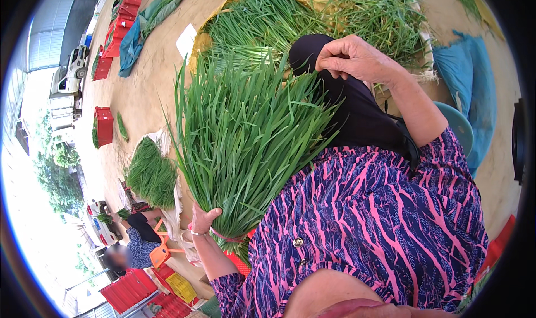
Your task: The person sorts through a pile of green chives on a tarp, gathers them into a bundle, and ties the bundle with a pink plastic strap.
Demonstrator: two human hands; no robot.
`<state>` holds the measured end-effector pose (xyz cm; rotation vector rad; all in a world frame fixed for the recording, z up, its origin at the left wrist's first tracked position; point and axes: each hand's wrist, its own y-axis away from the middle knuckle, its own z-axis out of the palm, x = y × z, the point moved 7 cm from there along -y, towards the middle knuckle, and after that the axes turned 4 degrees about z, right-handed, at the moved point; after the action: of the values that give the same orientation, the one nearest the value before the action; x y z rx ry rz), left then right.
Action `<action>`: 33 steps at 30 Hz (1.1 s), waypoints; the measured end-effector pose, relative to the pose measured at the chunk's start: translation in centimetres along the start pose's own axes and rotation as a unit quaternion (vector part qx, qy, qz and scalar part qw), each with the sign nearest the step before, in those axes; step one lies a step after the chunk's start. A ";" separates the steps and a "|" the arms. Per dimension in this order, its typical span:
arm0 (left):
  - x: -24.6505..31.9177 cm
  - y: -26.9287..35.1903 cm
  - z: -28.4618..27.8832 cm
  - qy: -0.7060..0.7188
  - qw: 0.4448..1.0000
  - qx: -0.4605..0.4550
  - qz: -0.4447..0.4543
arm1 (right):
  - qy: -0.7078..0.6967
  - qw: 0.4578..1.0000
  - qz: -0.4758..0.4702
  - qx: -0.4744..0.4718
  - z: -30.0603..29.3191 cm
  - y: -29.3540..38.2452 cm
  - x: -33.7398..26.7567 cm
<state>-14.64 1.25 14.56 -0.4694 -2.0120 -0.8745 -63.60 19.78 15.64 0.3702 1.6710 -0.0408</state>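
My left hand grips a large bundle of green chive-like leaves low down, with the thumb across the stems. A pinkish band circles the bundle just below that hand. The leaves fan out upward and lean over my dark trouser leg. At the upper right tips of the leaves, my right hand has its thumb and fingers drawn together. Whether a leaf is pinched between them cannot be made out. The cut ends of the bundle are partly hidden by my patterned shirt.
Loose greens lie heaped on yellow sheeting ahead. A blue-green stool and blue sack are at right. To the left, a person sits on an orange chair by another heap. Red crates stand beyond.
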 end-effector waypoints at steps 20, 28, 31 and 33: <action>-0.3 -0.4 0.3 -0.038 0.999 -0.001 -0.027 | 0.118 0.991 -0.063 -0.032 1.2 0.0 1.4; 0.2 -0.5 0.4 -0.051 0.998 -0.002 -0.019 | 0.160 0.976 -0.136 0.062 1.3 0.0 1.4; 0.1 -0.8 0.8 -0.037 0.999 -0.004 -0.015 | 0.148 0.972 -0.121 0.135 1.5 0.4 1.2; 0.6 -0.6 1.0 -0.025 1.000 0.004 -0.010 | 0.077 0.961 -0.152 0.216 0.8 0.2 1.9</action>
<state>-15.91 1.55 14.42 -0.4706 -2.0677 -0.8746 -62.90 20.20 13.76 0.4478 1.8578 -0.6284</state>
